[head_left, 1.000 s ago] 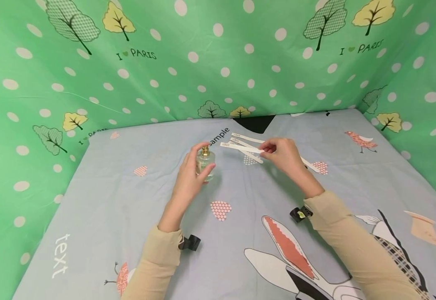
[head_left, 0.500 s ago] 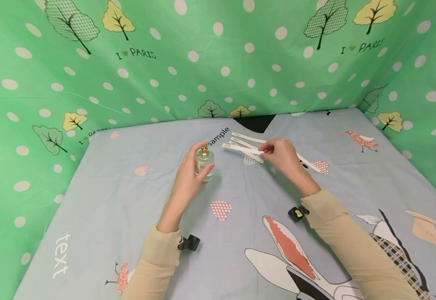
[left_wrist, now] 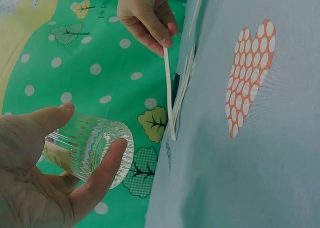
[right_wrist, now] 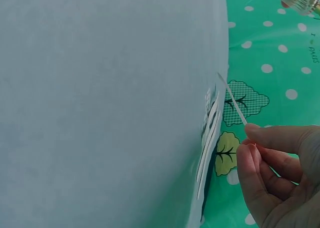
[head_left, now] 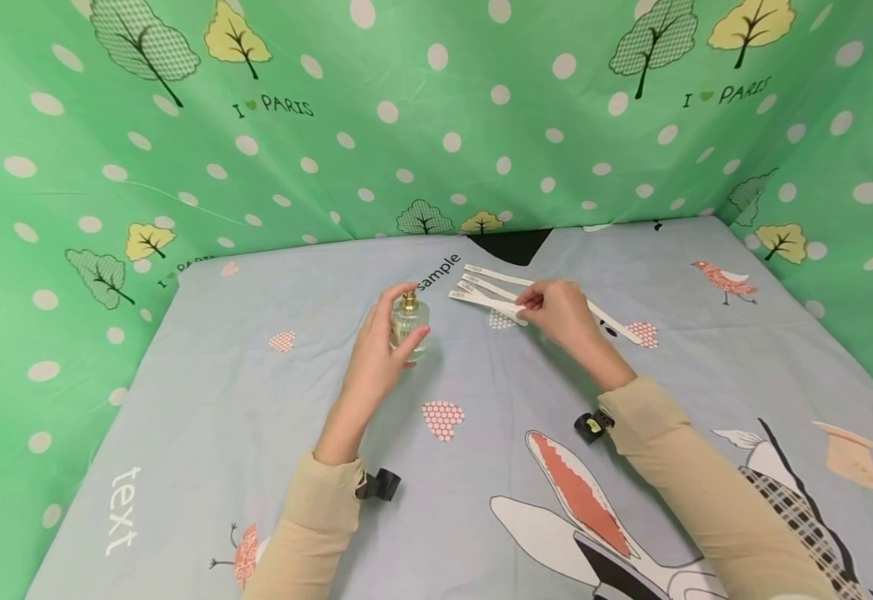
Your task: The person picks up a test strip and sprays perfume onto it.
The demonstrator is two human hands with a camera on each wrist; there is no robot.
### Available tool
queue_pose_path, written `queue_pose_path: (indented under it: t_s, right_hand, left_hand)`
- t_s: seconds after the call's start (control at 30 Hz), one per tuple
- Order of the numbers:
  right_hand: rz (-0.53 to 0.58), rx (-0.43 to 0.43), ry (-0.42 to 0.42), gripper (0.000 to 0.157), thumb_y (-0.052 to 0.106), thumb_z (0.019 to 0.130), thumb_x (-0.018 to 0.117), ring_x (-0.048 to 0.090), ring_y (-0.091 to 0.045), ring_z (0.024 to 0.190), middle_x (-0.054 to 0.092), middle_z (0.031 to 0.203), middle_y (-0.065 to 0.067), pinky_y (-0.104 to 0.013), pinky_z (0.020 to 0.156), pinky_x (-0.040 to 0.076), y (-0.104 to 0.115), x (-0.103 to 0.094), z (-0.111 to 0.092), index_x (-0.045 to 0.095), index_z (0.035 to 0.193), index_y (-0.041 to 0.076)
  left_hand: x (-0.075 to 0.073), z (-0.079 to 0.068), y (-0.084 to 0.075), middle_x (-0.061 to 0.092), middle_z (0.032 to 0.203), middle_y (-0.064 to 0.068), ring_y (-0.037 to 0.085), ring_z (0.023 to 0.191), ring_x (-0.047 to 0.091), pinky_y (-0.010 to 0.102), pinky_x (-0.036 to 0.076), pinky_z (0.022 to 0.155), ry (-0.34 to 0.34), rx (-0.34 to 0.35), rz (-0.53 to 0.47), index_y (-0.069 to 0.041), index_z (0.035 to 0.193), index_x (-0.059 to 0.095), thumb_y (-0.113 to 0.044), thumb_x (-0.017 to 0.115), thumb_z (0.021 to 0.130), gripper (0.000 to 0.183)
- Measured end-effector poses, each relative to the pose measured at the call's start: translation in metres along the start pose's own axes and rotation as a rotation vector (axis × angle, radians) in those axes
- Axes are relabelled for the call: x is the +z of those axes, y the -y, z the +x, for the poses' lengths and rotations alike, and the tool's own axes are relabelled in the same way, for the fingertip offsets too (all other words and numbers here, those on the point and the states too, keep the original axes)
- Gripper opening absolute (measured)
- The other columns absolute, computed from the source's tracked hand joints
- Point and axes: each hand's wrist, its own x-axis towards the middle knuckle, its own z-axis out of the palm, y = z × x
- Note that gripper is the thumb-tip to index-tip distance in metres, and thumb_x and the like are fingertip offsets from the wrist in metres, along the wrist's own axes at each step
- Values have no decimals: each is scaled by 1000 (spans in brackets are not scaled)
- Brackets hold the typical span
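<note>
In the head view my left hand (head_left: 371, 358) grips a clear glass perfume bottle (head_left: 411, 319) upright, index finger on its gold spray top (head_left: 409, 300). Ribbed glass and the thick base of the bottle (left_wrist: 107, 148) show in the left wrist view. To the right, my right hand (head_left: 559, 311) pinches one end of a white paper test strip (head_left: 491, 303). Its printed free end points toward the bottle, with a gap between them. In the right wrist view the strip (right_wrist: 236, 103) slants out from between thumb and fingers.
Several more white paper strips (head_left: 495, 273) lie fanned on the cloth behind and under the held one. Another strip (head_left: 616, 322) extends right of my right hand. A green dotted curtain (head_left: 436, 125) stands behind the blue-grey tablecloth (head_left: 271, 433).
My right hand has lowered slightly, and the free end of its strip has shifted a little right and down, away from the bottle. My left hand and the bottle stay nearly still.
</note>
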Motion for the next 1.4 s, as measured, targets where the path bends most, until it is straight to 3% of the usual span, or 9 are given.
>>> queue_pose_path:
  t_s: [0.17,0.43,0.8,1.03,1.4]
  right_hand:
    - [-15,-7,11,10,8,84,77,68,-23,78,74,84,-13,-27,68,49,0,1,0,77,93,3]
    - [-28,-9,43,10,9,84,78,66,-22,75,73,82,-12,-26,66,48,-3,1,-1,76,91,3]
    - [-25,-16,62,11,9,85,75,68,-23,77,75,84,-12,-27,68,50,-7,-3,-6,77,94,3]
    - [-4,27,71,15,10,87,71,67,-23,81,74,88,-12,-28,71,51,-14,-13,-9,76,99,3]
    - [19,71,24,20,11,89,70,67,-26,85,74,94,-16,-25,70,50,-29,-33,-19,75,106,2]
  left_hand:
    - [0,0,-1,51,133,18,36,97,62,40,63,55,6,-1,4,-32,146,40,-19,67,95,59]
    - [-1,1,-3,50,136,18,37,107,61,41,63,55,8,2,4,-31,146,40,-19,67,96,59]
    - [-1,1,-4,50,135,18,36,107,60,41,63,55,8,11,2,-31,146,41,-18,68,95,59]
    - [-1,0,-4,51,134,18,35,111,57,41,63,54,2,16,6,-30,146,41,-19,68,95,59]
    - [1,-2,-4,51,133,18,35,103,60,41,63,53,-7,44,-15,-28,145,42,-14,69,94,60]
